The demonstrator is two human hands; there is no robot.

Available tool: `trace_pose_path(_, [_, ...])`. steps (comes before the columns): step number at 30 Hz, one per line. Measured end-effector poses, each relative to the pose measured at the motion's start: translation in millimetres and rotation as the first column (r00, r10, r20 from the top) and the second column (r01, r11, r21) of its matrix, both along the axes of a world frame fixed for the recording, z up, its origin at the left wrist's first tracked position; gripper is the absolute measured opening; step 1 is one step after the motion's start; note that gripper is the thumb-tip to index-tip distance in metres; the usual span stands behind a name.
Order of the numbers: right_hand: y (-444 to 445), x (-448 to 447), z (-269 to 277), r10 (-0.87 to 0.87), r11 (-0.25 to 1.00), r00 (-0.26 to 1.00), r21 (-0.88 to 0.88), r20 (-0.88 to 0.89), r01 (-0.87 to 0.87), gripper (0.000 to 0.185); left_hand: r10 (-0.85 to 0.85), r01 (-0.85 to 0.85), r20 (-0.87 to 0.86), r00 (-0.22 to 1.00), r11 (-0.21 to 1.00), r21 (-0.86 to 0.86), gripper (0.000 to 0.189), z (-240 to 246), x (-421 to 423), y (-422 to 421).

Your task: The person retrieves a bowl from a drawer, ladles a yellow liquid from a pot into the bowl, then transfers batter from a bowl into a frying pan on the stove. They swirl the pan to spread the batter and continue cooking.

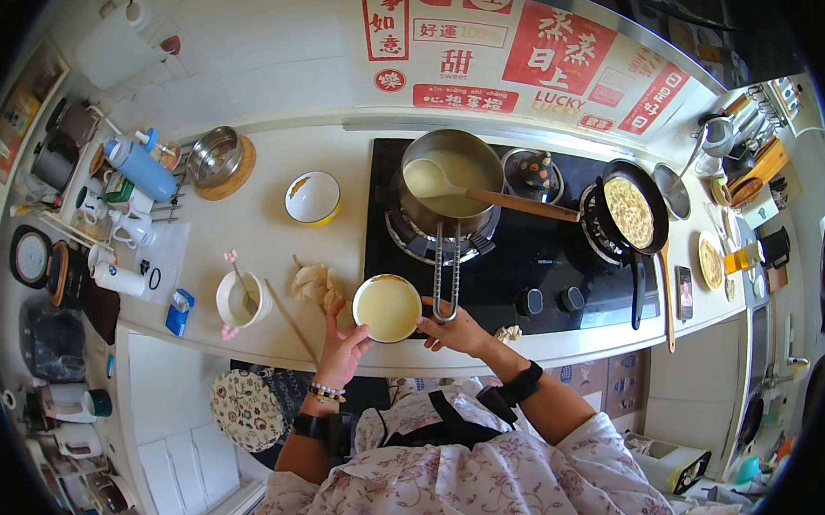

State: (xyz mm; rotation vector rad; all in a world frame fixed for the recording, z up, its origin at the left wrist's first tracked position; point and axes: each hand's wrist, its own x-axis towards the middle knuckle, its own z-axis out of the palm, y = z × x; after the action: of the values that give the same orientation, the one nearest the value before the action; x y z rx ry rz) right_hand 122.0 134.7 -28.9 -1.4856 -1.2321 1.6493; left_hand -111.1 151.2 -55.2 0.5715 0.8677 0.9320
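Observation:
A round bowl [387, 309] filled with pale yellow liquid is held level over the front edge of the counter. My left hand [341, 348] grips it from the left, thumb near the rim. On the other side, my right hand [456, 328] has its thumb at the rim, just below the saucepan's wire handle. The saucepan [423, 212] stands on the left burner with similar liquid inside. A ladle with a wooden handle [524, 204] rests in it, the handle reaching right past the rim. Left of the stove sits a yellow-sided bowl with a white inside [313, 196].
A frying pan [658, 179] with a flatbread [628, 211] occupies the right burner of the black cooktop [481, 289]. Left of my hands are a cup [264, 308] with a spoon, a wooden stick [291, 321] and crumpled tissue [315, 282]. A phone [684, 293] lies at right beside a wooden utensil [668, 299].

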Motion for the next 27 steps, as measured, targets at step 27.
trace_pose_path(27, [-9.8, 17.5, 16.4, -0.025, 0.996, 0.997, -0.083, -0.067, 0.019, 0.042, -0.081, 0.085, -0.297, 0.952, 0.996, 0.002, 0.046, -0.9, -11.3, 10.7])
